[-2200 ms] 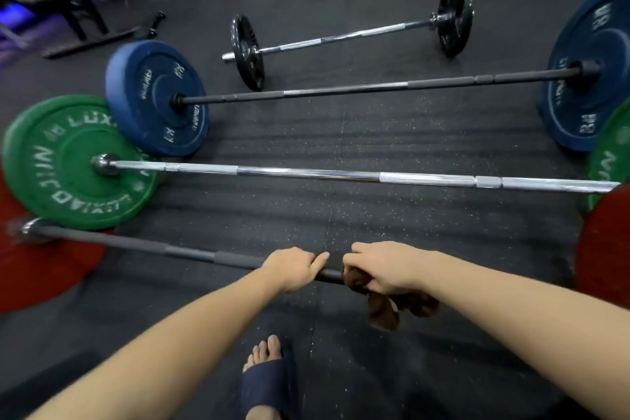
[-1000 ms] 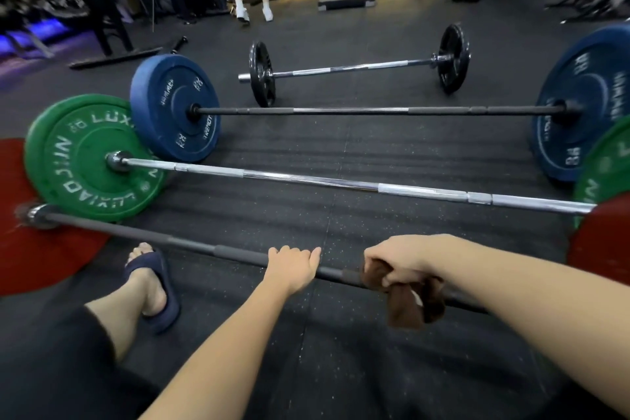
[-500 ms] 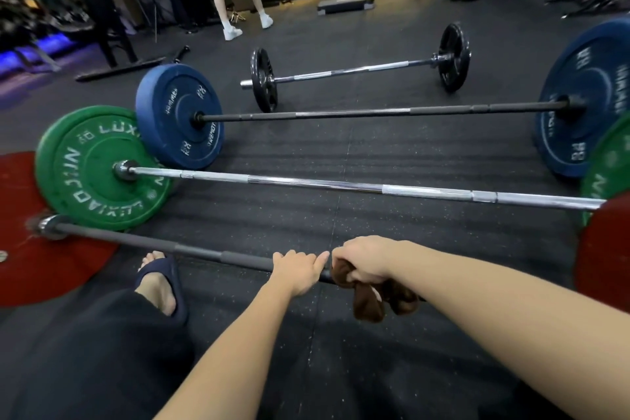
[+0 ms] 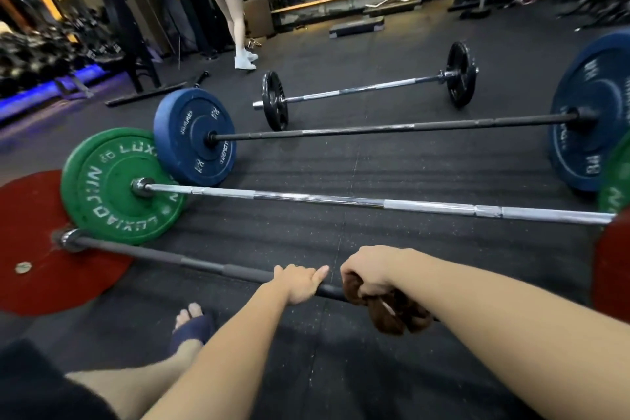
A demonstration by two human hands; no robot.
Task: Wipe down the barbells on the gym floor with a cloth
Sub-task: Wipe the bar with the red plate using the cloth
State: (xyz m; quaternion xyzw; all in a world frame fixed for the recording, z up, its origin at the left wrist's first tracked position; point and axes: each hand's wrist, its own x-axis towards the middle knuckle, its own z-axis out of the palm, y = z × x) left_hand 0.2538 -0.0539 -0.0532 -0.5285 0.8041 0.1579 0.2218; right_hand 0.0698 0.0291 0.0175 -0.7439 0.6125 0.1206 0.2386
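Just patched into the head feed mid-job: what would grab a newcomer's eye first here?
At bottom centre, the left hand grips the nearest dark bar bare, while the right hand holds a brown cloth round it. On the left, bright plates draw the eye: a red plate nearest, a green plate behind it, a blue plate beyond.

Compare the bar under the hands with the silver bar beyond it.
The dark bar is matte grey-black; the silver bar is shiny chrome. The dark bar carries red plates, the silver bar green plates. The left hand and the right hand with a brown cloth grip the dark bar; nobody touches the silver bar. Both sit loaded on the floor.
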